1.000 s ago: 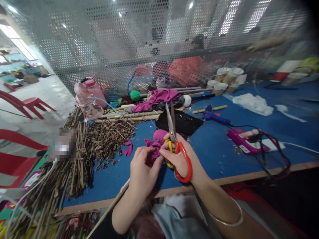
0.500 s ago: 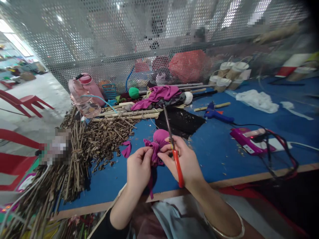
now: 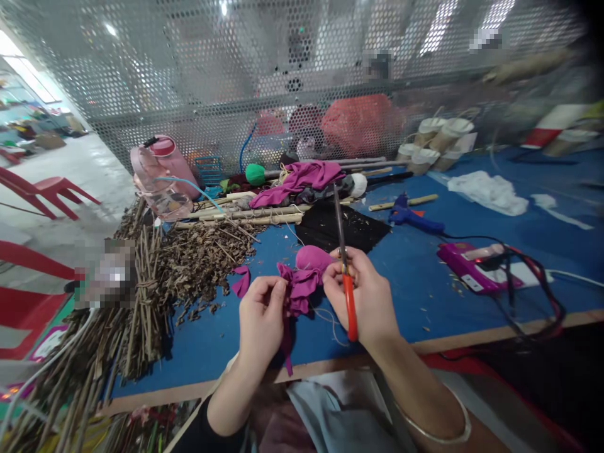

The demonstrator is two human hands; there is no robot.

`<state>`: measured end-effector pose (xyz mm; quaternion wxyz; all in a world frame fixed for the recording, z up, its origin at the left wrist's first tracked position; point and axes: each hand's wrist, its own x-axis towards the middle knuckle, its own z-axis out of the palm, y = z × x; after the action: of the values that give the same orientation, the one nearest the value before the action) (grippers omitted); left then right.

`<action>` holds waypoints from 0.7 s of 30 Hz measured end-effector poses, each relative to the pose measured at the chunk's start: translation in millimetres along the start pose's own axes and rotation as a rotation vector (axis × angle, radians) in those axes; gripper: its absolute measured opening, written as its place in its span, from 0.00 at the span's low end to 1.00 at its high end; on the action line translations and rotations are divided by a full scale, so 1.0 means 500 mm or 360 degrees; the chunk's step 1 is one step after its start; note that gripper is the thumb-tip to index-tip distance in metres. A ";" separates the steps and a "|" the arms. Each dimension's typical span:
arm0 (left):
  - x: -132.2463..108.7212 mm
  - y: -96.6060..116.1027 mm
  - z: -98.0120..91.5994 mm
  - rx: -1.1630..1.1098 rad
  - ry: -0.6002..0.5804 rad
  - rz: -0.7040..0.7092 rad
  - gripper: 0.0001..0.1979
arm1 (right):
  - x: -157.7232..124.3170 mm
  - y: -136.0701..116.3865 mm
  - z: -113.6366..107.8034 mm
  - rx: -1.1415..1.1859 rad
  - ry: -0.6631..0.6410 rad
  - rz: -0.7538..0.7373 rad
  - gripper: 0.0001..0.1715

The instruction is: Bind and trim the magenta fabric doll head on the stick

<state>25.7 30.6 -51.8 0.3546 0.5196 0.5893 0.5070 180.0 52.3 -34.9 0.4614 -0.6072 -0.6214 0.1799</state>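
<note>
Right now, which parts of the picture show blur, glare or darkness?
Head view, centre: the purple cloth bundle and red-handled metal scissors look fairly sharp; head view, right: the red-and-white object is smeared, the upper corner black; head view, top: bright spots glare at the perforated grey metal screen.

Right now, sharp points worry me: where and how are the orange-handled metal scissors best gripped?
Probably by the orange handle, from the near side: it faces that way, at the right hand, while the narrow metal blades point away.
</note>
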 end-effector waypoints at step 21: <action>0.025 -0.006 0.003 -0.0213 -0.0117 -0.0055 0.11 | 0.014 -0.023 -0.001 0.0152 -0.0365 -0.0069 0.23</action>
<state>23.7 43.4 -53.6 0.4187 0.5027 0.5496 0.5196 174.7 56.2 -23.2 0.4195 -0.5465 -0.6737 0.2675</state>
